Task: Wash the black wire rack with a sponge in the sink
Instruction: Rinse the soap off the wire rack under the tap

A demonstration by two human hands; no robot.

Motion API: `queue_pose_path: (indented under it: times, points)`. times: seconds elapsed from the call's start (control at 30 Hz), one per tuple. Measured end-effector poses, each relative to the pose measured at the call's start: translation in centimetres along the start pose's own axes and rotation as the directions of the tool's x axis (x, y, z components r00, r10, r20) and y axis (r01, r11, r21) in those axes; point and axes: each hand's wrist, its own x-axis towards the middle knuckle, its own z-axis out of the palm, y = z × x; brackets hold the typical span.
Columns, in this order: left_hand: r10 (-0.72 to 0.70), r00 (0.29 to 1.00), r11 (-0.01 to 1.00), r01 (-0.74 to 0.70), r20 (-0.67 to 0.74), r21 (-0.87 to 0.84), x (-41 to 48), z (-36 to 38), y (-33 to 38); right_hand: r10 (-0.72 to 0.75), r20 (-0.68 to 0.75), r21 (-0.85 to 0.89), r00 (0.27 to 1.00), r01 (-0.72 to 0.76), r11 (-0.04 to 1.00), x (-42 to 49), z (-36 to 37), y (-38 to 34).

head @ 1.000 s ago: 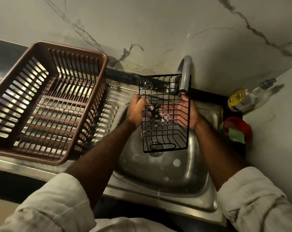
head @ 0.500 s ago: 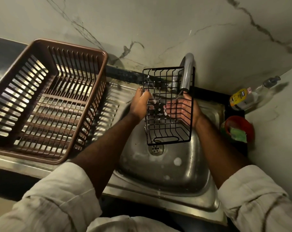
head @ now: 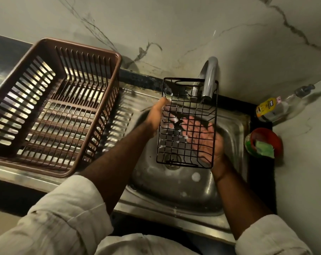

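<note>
The left hand (head: 157, 115) grips the black wire rack (head: 188, 124) — right hand (head: 205, 137) behind.

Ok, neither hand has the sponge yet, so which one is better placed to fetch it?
Right. The green sponge sits in the red bowl on that side; the right hand lies open against the black wire rack, while the left hand grips its edge.

Gripping black wire rack (head: 171, 144) edge with left hand (head: 156, 116), thumb toward 1 o'clock; holding right hand (head: 205, 138) flat, fingers toward 10 o'clock.
</note>
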Motion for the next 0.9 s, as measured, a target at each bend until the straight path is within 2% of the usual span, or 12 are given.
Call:
queue_pose_path:
  times: [0.07, 0.2, 0.43, 0.53, 0.67, 0.8, 0.9]
  points:
    - [0.01, 1.0, 1.0, -0.01, 0.009, 0.008, -0.3, 0.5, 0.3, 0.016, 0.005, -0.08, 1.0, -0.016, 0.997, 0.1, -0.6, -0.4]
    - [0.059, 0.998, 0.998, -0.059, 0.008, -0.002, -0.5, 0.9, 0.9, 0.109, -0.201, -0.319, 0.974, -0.17, 0.933, 0.1, -0.9, -1.8]
    - [0.083, 0.996, 0.996, -0.083, -0.013, -0.023, 0.3, 0.9, 0.9, 0.048, -0.313, -0.487, 0.948, -0.204, 0.849, 0.9, 0.0, -3.1]
    - [0.087, 0.996, 0.996, -0.087, 0.007, -0.017, 0.7, 0.6, 1.0, 0.01, -0.356, -0.504, 0.934, -0.201, 0.84, 1.2, 0.8, -3.7]
    - [0.089, 0.996, 0.996, -0.089, 0.007, -0.004, 1.3, 0.6, 1.8, 0.005, -0.322, -0.43, 0.947, -0.151, 0.89, 2.4, 1.0, -4.5]
    - [0.126, 0.992, 0.992, -0.126, 0.032, 0.009, 1.6, 0.9, 3.2, 0.005, -0.218, -0.38, 0.976, -0.09, 0.921, 3.5, 1.5, -5.5]
    - [0.159, 0.987, 0.987, -0.16, 0.034, 0.013, 1.7, 1.3, 3.8, -0.032, -0.229, -0.385, 0.973, -0.061, 0.921, 4.3, 1.6, -5.9]
